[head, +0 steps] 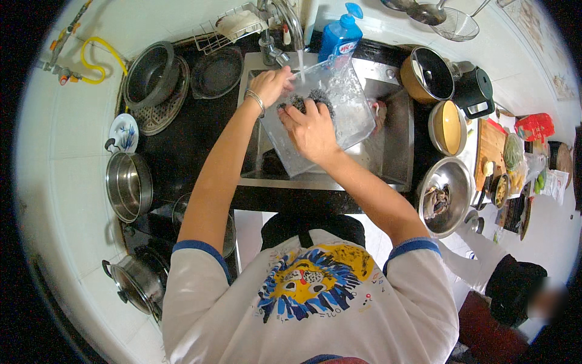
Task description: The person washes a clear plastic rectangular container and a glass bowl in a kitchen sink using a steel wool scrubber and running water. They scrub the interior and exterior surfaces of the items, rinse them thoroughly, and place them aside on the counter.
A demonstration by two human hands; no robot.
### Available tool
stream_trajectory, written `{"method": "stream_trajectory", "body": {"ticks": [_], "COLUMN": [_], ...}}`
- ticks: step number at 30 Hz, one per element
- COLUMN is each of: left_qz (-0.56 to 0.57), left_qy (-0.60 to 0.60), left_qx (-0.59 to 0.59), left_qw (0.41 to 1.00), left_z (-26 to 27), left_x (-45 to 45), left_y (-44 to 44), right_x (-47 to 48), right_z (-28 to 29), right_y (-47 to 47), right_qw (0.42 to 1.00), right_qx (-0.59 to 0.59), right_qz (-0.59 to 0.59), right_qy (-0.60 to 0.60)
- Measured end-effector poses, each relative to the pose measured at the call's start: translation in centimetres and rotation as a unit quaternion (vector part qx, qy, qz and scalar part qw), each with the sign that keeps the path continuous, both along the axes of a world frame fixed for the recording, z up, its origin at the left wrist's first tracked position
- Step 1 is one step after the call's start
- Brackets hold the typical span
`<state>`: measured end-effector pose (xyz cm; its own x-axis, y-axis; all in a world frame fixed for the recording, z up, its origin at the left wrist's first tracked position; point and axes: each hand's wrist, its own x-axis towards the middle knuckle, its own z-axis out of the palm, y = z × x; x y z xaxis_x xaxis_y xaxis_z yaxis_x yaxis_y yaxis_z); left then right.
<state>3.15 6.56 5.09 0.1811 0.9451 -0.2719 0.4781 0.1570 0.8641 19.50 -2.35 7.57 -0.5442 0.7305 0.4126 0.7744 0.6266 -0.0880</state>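
A clear rectangular plastic container (pixel 350 107) is tilted over the stainless-steel sink (pixel 395 136). Its upper left edge is gripped by my left hand (pixel 269 86), which wears bracelets at the wrist. My right hand (pixel 311 129) presses a dark, mesh-like scrubber (pixel 320 96) against the container's surface, its fingers spread over it. Water runs from the faucet (pixel 291 27) onto the container near my left hand. Something pinkish (pixel 378 113) lies in the sink to the right, partly hidden by the container; I cannot tell what it is.
A blue pump bottle (pixel 342 38) stands behind the sink. Right of it are a pot (pixel 425 75), a black kettle (pixel 473 91) and a steel bowl with food (pixel 454 182). Pans and a steel pot (pixel 129 186) stand left. Another person (pixel 514 286) is at lower right.
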Motion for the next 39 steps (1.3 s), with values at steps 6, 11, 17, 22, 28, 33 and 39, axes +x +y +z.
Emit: {"method": "stream_trajectory", "body": {"ticks": [6, 11, 17, 22, 28, 33, 39], "left_qz": [-0.046, -0.07, -0.071, -0.038, 0.001, 0.005, -0.053], "left_qy": [0.045, 0.16, 0.16, 0.096, 0.097, 0.098, 0.209], "left_qx": [-0.002, 0.209, 0.185, 0.106, 0.129, 0.133, 0.229], "left_qw": [0.998, 0.962, 0.967, 0.989, 0.987, 0.986, 0.949], "left_z": [-0.6, 0.6, 1.1, 1.1, 0.9, 3.0, 8.5], "left_x": [0.4, 0.6, 0.1, 0.0, 1.0, 2.4, 4.5], "left_y": [1.1, -0.7, -3.3, -3.1, -3.6, -6.2, -7.9], "right_x": [3.7, 5.4, 8.5, 9.6, 9.8, 9.8, 12.8], "right_z": [0.7, 0.0, -0.3, 2.6, 3.1, 6.6, 7.4], "right_y": [4.6, 4.1, 3.0, 6.7, 12.1, 9.8, 8.7], "right_qw": [0.985, 0.979, 0.985, 0.988, 0.948, 0.922, 0.933], "right_qx": [0.018, 0.047, 0.017, -0.132, -0.293, -0.346, -0.345], "right_qz": [-0.171, -0.198, -0.174, -0.078, 0.011, -0.015, 0.025], "right_qy": [-0.012, -0.015, 0.0, -0.009, -0.124, -0.173, -0.101]}}
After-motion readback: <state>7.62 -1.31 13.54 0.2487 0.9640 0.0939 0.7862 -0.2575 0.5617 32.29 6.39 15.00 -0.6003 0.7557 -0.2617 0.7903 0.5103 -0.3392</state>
